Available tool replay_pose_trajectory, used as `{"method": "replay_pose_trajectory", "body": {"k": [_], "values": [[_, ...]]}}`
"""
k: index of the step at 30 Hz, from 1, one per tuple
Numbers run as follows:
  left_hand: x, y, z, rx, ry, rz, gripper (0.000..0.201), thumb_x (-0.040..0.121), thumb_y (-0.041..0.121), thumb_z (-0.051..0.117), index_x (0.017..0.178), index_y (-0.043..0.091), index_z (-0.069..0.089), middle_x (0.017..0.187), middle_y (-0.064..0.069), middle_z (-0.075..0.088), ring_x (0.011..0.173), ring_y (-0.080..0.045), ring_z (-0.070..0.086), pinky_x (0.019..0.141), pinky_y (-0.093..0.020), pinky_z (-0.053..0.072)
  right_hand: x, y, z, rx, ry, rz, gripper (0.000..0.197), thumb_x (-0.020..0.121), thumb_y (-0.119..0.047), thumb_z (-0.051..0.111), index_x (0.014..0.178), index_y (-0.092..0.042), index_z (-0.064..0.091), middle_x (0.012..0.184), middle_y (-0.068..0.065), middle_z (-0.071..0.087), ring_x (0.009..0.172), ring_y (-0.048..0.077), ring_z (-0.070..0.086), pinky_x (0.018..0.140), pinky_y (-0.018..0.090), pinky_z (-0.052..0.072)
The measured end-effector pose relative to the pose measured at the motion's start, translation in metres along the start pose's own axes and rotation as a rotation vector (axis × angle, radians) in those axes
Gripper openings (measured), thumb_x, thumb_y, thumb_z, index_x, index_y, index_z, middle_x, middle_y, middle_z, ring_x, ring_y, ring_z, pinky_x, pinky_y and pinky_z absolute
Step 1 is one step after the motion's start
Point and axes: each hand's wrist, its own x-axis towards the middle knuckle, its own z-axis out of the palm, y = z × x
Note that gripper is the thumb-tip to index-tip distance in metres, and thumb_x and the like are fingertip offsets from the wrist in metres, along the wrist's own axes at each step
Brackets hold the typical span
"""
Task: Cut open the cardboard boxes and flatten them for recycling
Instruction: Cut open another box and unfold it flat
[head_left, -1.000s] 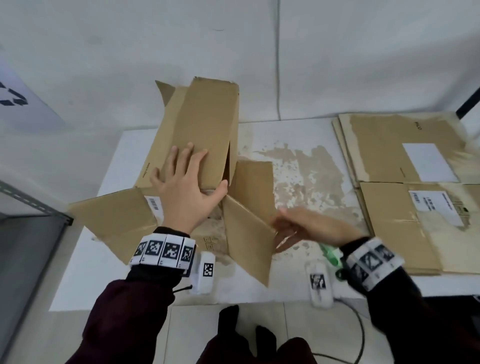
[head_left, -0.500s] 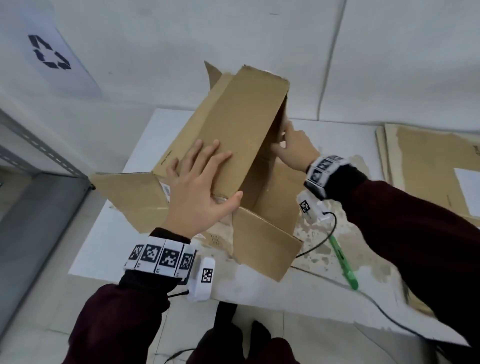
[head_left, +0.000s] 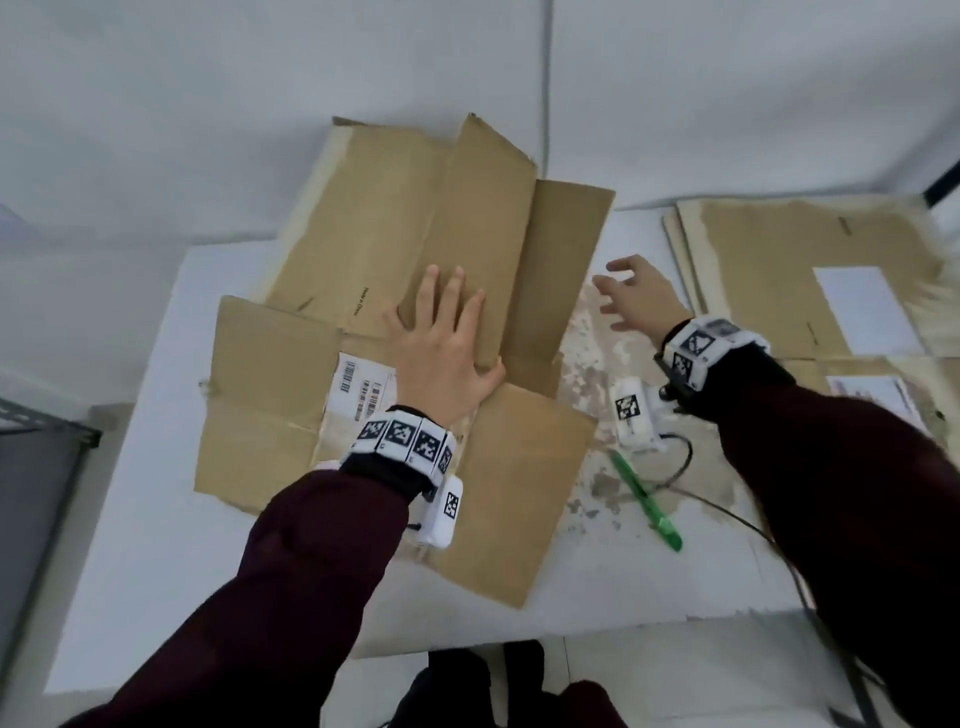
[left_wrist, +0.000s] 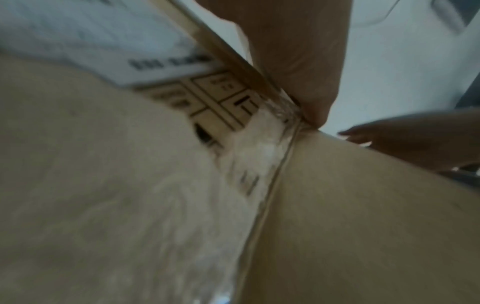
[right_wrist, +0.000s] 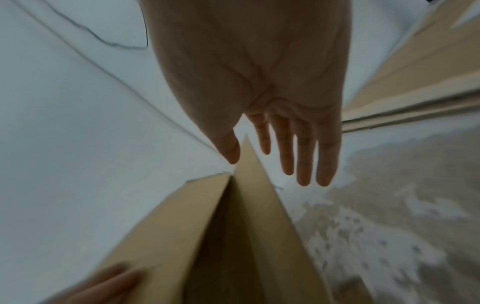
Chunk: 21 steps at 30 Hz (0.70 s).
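Two hands working: left hand (head_left: 441, 353) spread flat, pressing collapsed cardboard box (head_left: 374, 249) at table (head_left: 156, 545) centre; right hand (head_left: 639, 301) open, hovering at 3 o'clock, touching nothing. Risk: raised right panel could spring back once pressure lifts.

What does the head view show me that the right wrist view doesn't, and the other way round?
Only the head view shows the left hand pressing flat on the collapsed box, its shipping label, the green cutter lying on the table, and both wristbands.

Only the right wrist view shows the right hand from the palm side, fingers straight and holding nothing, and that the box's right flap is still raised off the table.

Both show the box, the right hand clear of it, the stained tabletop and the stack of flattened cardboard.
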Motion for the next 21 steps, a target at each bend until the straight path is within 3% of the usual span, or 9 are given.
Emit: {"method": "replay_pose_trajectory", "body": {"k": [2,4,6,8,11,13,16,18,21], "values": [[0.004,0.007,0.018,0.033,0.001,0.067,0.062,0.073,0.055,0.06,0.123,0.02,0.059,0.151,-0.01,0.036,0.135,-0.029,0.031,0.091,-0.052,0.035,-0.034,0.017,0.007,-0.02,-0.075,0.067,0.049,0.09,-0.043,0.056,0.127,-0.014,0.044,0.094,0.004,0.06,0.085,0.021,0.062,0.066,0.032,0.052],[0.005,0.012,0.034,-0.043,0.178,0.15,0.039,0.081,0.031,0.065,0.118,0.017,0.062,0.152,-0.017,0.026,0.128,-0.035,0.039,0.091,-0.049,0.04,-0.072,0.041,0.024,-0.072,-0.212,0.119,0.054,0.087,-0.043,0.062,0.129,-0.016,0.041,0.107,0.005,0.058,0.095,0.023,0.06,0.075,0.034,0.051],[0.004,0.018,0.039,-0.275,0.341,0.106,0.042,0.082,-0.002,0.063,0.12,0.014,0.062,0.15,-0.023,0.023,0.121,-0.039,0.046,0.095,-0.034,0.041,-0.103,0.066,0.045,-0.063,-0.26,0.126,0.057,0.085,-0.028,0.067,0.133,-0.014,0.04,0.123,0.005,0.053,0.106,0.023,0.058,0.084,0.035,0.051],[0.0,0.023,0.036,-0.56,0.292,0.014,0.053,0.083,-0.01,0.056,0.132,0.012,0.052,0.145,-0.024,0.033,0.117,-0.035,0.051,0.094,-0.021,0.039,-0.123,0.082,0.066,0.003,-0.237,0.146,0.053,0.086,-0.011,0.063,0.134,-0.01,0.039,0.131,0.01,0.05,0.11,0.025,0.056,0.086,0.035,0.051],[-0.003,0.032,0.033,-0.84,0.039,0.098,0.062,0.092,0.01,0.051,0.147,0.017,0.024,0.13,-0.013,0.052,0.088,-0.018,0.061,0.08,-0.027,0.054,-0.139,0.088,0.092,0.019,-0.11,0.125,0.06,0.086,-0.005,0.055,0.141,-0.013,0.032,0.134,0.012,0.048,0.118,0.025,0.051,0.092,0.037,0.049],[-0.009,0.038,0.041,-0.841,-0.215,0.235,0.067,0.095,0.022,0.05,0.151,0.023,0.012,0.135,-0.009,0.051,0.099,-0.015,0.06,0.089,-0.028,0.051,-0.146,0.085,0.101,0.023,0.005,0.081,0.069,0.087,-0.005,0.054,0.147,-0.015,0.021,0.143,0.012,0.037,0.128,0.024,0.042,0.102,0.037,0.041],[-0.027,0.032,0.055,-0.708,-0.544,0.325,0.054,0.099,0.024,0.046,0.149,0.022,0.025,0.147,-0.005,0.041,0.131,-0.018,0.045,0.113,-0.035,0.032,-0.151,0.078,0.111,-0.011,0.046,0.065,0.082,0.087,-0.002,0.053,0.151,-0.016,0.004,0.153,0.01,0.017,0.136,0.025,0.031,0.108,0.029,0.028],[-0.042,0.014,0.061,-0.566,-0.607,0.298,0.053,0.1,0.029,0.043,0.149,0.019,0.025,0.156,-0.003,0.027,0.143,-0.019,0.024,0.118,-0.034,0.013,-0.151,0.076,0.118,-0.096,0.037,0.03,0.083,0.088,-0.005,0.053,0.151,-0.016,0.001,0.154,0.013,0.011,0.139,0.03,0.025,0.109,0.031,0.026],[-0.065,-0.031,0.061,-0.402,-0.531,0.182,0.063,0.096,0.046,0.043,0.15,0.022,0.02,0.16,0.001,0.012,0.147,-0.016,0.003,0.117,-0.037,-0.004,-0.152,0.076,0.133,-0.308,-0.037,0.012,0.079,0.09,-0.019,0.051,0.151,-0.021,0.0,0.157,0.014,-0.004,0.143,0.038,0.009,0.115,0.046,0.02]]}}
